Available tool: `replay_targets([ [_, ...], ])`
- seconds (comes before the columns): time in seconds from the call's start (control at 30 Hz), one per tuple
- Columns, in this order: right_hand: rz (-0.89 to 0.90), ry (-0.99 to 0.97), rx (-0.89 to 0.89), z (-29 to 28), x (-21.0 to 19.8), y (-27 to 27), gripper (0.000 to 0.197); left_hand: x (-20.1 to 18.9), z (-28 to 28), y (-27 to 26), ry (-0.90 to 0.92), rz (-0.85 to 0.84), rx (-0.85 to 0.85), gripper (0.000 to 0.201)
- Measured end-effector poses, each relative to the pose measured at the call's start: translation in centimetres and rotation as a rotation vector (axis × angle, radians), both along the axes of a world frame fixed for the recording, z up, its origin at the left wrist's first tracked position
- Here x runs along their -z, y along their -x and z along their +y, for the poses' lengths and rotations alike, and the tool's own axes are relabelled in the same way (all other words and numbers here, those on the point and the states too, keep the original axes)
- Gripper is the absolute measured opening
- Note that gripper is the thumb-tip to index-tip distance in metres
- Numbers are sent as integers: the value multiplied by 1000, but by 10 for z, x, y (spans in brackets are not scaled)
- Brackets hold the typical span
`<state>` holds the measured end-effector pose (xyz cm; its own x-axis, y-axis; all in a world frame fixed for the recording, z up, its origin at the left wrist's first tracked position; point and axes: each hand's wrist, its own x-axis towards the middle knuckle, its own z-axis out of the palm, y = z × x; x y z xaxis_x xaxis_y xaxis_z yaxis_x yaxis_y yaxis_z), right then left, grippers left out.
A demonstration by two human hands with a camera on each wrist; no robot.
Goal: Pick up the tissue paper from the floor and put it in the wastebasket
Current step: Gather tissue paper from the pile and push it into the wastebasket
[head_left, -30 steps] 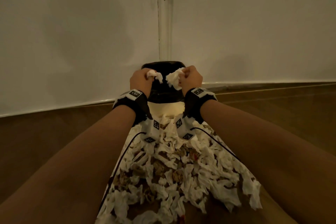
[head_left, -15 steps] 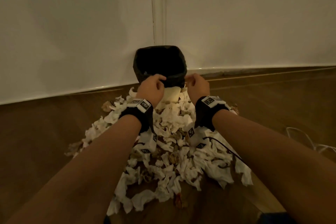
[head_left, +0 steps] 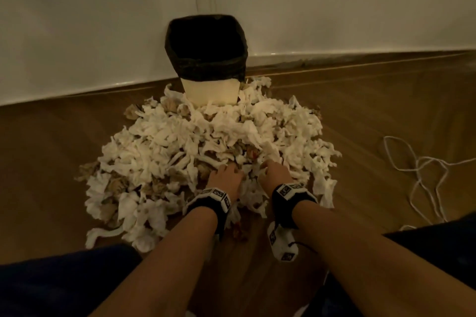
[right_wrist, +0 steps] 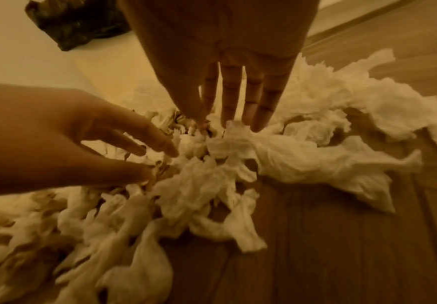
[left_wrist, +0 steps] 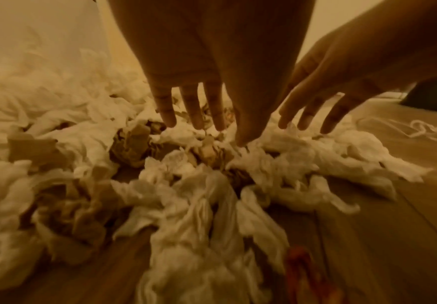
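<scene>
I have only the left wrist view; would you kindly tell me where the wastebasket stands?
Observer: The wastebasket stands upright against the wall, beyond the tissue pile, ahead of the left hand and the right hand.
Operator: Thank you. Is it lined?
Observer: Yes, a black liner is folded over its rim.
Operator: Does tissue reach it?
Observer: Yes, tissue lies against the near side of its base.
</scene>
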<state>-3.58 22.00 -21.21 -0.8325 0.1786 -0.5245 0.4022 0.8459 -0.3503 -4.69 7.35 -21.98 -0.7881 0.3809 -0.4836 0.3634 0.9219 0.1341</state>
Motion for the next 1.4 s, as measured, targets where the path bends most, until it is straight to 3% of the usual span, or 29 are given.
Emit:
replay_targets([
  [0.13,-67,-131,-125,-13,9,-17,46,12,-3,-15,12,-17,-42,49],
  [0.3,-160,-76,-156,-21,13,-28,66,12,-12,-16,-31,-21,-72,53],
  [0.57,-240,-171,-273,-29,32,-37,56,11,-15,-16,-21,-31,-47,37],
  [0.73,-209,-175,-281,-31,38,-41,38,7,-18,-13,7,-151,-24,27],
  [0.83,-193,-160,-293,-32,41,-37,33,9,-19,-17,30,-115,-45,24],
  [1.0,-18,30,-100,-19,30,-26,33,6,-17,-11,38,-196,-35,22],
  [1.17,133,266,170,-4,19,-21,37,10,-19,-7,-132,-216,-129,33],
  [1.27,140,267,162,2,13,-16,37,12,-22,-7,-219,-257,-162,52],
  [1.4,59,143,100,1,7,-10,29,8,-24,-9,-117,-122,-170,36],
])
